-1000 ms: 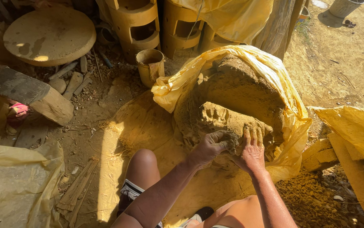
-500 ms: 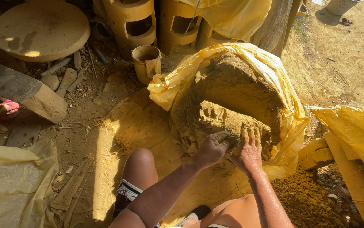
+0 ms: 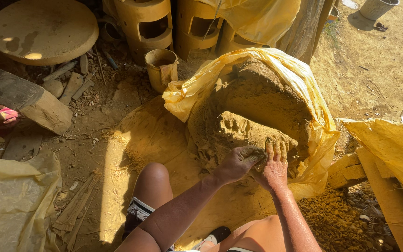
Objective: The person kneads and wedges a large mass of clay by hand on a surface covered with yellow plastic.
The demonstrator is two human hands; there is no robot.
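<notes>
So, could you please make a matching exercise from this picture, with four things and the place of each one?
Things:
1. left hand
2. small bucket
3. round clay slab
4. clay mound

Places:
A. top left corner
B. inside the yellow plastic sheet
C. digging into the mound's near edge
D. on the ground, left of the mound

Pairs: 1-C, 2-D, 3-A, 4-B

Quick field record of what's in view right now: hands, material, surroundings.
left hand: curled, gripping the near edge of the clay mound
right hand: fingers spread, pressed into the same edge
clay mound: sits on yellow plastic sheet, finger marks on its face
small bucket: upright, beyond the mound to the left
round slab: far left
clay cylinders: stacked at the back
</notes>
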